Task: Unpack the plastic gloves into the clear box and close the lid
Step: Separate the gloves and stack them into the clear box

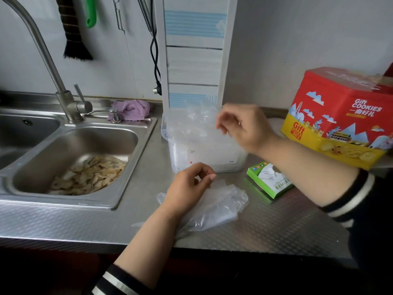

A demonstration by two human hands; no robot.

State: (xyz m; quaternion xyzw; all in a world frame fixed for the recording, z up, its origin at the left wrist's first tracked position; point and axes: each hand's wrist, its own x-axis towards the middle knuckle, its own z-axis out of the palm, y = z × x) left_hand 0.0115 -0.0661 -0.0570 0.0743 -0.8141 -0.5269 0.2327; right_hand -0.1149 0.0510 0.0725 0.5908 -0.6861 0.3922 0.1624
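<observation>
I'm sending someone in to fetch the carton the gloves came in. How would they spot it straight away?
Start at the steel counter right of the sink. In front of the big red and yellow cookie tin, beside the clear box, lies a small green and white carton. It alone carries a glove drawing.

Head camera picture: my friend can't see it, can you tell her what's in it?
A person's right hand pinches plastic gloves over the open clear box on a steel counter. The left hand holds more gloves near a green glove packet.
</observation>
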